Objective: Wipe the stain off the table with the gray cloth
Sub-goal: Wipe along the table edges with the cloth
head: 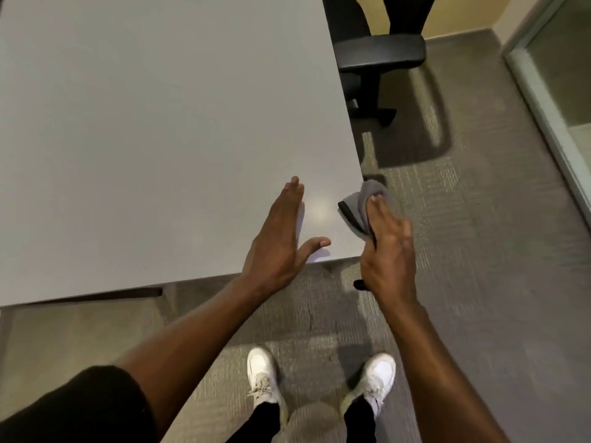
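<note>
Left hand open, fingers spread, palm flat on table near its near right corner. Right hand grips gray cloth, bunched, at table's right edge by corner, partly overhanging carpet. Stain not discernible; only pale glare between hands. Black chair far right.

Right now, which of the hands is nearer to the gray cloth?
Right. The right hand presses on the gray cloth at the table's near right corner. The left hand lies flat and open on the tabletop, apart from the cloth, to its left.
</note>
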A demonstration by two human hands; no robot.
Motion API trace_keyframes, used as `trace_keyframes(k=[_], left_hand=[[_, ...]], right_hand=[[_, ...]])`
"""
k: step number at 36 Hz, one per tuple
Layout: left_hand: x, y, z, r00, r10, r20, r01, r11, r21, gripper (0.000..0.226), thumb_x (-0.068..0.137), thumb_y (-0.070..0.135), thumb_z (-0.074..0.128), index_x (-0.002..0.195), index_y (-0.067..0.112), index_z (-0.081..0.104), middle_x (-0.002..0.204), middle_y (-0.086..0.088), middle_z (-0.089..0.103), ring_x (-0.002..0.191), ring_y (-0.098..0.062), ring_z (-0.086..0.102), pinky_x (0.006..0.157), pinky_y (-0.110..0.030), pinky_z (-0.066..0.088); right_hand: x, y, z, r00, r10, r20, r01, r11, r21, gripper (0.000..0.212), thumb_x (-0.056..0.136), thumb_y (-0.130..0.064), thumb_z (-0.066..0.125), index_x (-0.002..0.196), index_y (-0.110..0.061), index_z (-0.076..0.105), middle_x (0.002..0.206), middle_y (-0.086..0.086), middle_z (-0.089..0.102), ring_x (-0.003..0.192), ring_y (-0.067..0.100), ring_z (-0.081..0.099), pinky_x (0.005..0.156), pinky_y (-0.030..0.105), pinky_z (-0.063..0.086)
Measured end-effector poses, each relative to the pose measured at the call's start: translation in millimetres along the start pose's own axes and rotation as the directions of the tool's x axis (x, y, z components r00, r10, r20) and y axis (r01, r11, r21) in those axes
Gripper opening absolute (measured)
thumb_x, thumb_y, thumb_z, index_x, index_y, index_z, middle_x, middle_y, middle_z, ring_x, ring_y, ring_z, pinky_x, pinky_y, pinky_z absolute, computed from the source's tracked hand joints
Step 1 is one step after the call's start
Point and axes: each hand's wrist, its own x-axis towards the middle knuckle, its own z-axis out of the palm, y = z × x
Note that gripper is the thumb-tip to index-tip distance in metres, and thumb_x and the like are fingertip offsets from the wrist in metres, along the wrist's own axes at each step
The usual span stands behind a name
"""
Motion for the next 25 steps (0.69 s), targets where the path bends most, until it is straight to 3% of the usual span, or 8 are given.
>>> trace_keyframes(k=[5,11,17,20,25], left_hand=[[-32,-65,-42,0.984,-0.101,-0.144,0.109,0.993,0.047,0.098,0.103,0.061,0.061,0.176,0.02,0.01,0.186,-0.001,0.012,0.172,-0.017,0.014,0.138,-0.044,0.02],[-24,-138,-95,0.964,-0.195,-0.183,0.239,0.935,0.262,0.097,0.107,0.074,0.037,0.176,0.011,0.011,0.187,-0.004,0.003,0.173,-0.017,0.0,0.14,-0.044,0.012],[-18,-138,-103,0.953,-0.231,-0.194,0.283,0.906,0.315,0.091,0.109,0.071,0.037,0.174,0.01,0.018,0.187,-0.006,0.003,0.173,-0.019,-0.002,0.138,-0.043,0.012],[-19,-137,-106,0.953,-0.236,-0.191,0.286,0.909,0.303,0.089,0.109,0.069,0.037,0.174,0.011,0.017,0.187,-0.005,0.003,0.173,-0.018,-0.003,0.139,-0.043,0.011],[-18,-136,-109,0.959,-0.231,-0.162,0.273,0.906,0.323,0.09,0.11,0.069,0.036,0.174,0.009,0.016,0.186,-0.008,0.0,0.173,-0.02,-0.004,0.138,-0.04,0.009]], right_hand=[[-42,-1,13,0.987,-0.038,-0.154,0.027,0.997,-0.076,0.077,0.085,0.021,0.057,0.156,-0.007,0.051,0.155,0.01,0.059,0.12,0.035,0.049,0.09,0.044,0.056],[-22,-23,31,0.981,-0.115,-0.157,0.068,0.958,-0.28,0.08,0.077,0.023,0.063,0.152,-0.002,0.055,0.157,0.016,0.057,0.122,0.031,0.045,0.098,0.049,0.043],[-76,-84,81,0.975,-0.222,-0.026,0.206,0.94,-0.271,0.09,0.07,0.021,0.053,0.156,-0.005,0.051,0.161,0.013,0.053,0.138,0.034,0.053,0.109,0.053,0.047],[-94,-110,104,0.975,-0.211,0.063,0.22,0.94,-0.259,0.092,0.07,0.018,0.059,0.158,-0.007,0.048,0.165,0.011,0.048,0.144,0.034,0.052,0.113,0.051,0.045],[-80,-98,96,0.969,-0.223,0.106,0.246,0.909,-0.338,0.097,0.068,0.024,0.054,0.159,-0.008,0.048,0.166,0.012,0.046,0.15,0.036,0.047,0.113,0.054,0.045]])
